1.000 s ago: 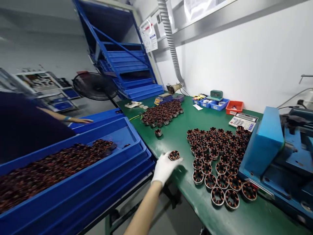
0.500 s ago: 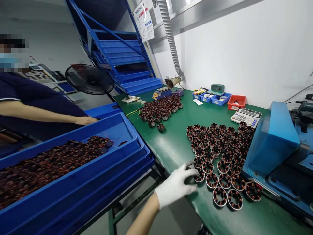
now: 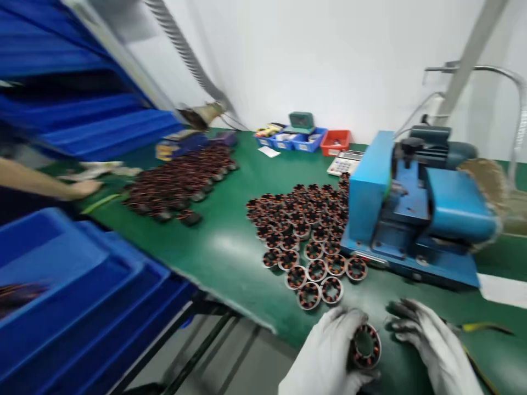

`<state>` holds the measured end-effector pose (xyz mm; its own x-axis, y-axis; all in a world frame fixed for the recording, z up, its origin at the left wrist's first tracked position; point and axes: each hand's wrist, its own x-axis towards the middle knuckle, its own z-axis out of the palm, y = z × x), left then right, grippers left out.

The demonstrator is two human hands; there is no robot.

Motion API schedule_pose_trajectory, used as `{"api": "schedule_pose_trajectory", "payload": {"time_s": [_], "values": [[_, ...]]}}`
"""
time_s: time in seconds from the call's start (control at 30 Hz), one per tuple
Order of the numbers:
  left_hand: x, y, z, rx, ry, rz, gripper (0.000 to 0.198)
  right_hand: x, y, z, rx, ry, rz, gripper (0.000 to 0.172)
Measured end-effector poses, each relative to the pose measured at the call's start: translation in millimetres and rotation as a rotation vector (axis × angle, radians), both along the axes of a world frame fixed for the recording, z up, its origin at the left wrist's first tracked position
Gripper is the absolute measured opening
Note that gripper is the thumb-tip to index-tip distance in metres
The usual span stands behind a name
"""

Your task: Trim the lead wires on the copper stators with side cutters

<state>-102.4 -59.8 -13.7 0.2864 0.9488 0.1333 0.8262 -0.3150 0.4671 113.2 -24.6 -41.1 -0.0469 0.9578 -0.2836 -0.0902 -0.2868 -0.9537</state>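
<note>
In my white-gloved left hand (image 3: pixel 329 351) is a motor stator (image 3: pixel 377 346), a metal ring with dark, copper-wound poles, its round opening facing me. To its right, my gloved right hand (image 3: pixel 428 340) hovers above the table edge with fingers apart and nothing in them; its fingertips look dark. Beyond my hands a group of similar stators (image 3: pixel 309 295) stands on the green table (image 3: pixel 230 274), packed close together with their openings up. A second, larger heap of stators (image 3: pixel 185 178) lies farther left, blurred.
A blue machine (image 3: pixel 370 186) stands right of the stators. Pliers-like yellow handles (image 3: pixel 486 328) lie near my right hand. Blue crates (image 3: pixel 82 263) stack at the left, beside another person's arm (image 3: pixel 41 178). Small bins (image 3: pixel 335 142) and a calculator (image 3: pixel 346 163) sit along the wall.
The view has swung right. My left hand, earlier reaching to a stator at the group's left edge, now holds one nearer me. My right hand has come into view.
</note>
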Motion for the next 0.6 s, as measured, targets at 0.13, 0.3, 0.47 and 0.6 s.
{"api": "schedule_pose_trajectory", "payload": {"time_s": [0.13, 0.3, 0.47, 0.6], "values": [[51, 30, -29.7, 0.023, 0.013, -0.014, 0.072, -6, 8, 3.3, -0.094, -0.072, -0.144, 0.044], [61, 43, -47.9, 0.073, -0.128, -0.05, 0.061, -16, 17, 13.6, -0.073, 0.041, -0.232, 0.021], [76, 41, -17.7, -0.132, -0.562, -0.063, 0.064, -11, 29, 36.0, -0.038, 0.21, -0.349, 0.016], [96, 40, 6.1, -0.082, -0.828, -0.032, 0.053, 13, 40, 55.0, 0.02, 0.383, -0.443, 0.024]]}}
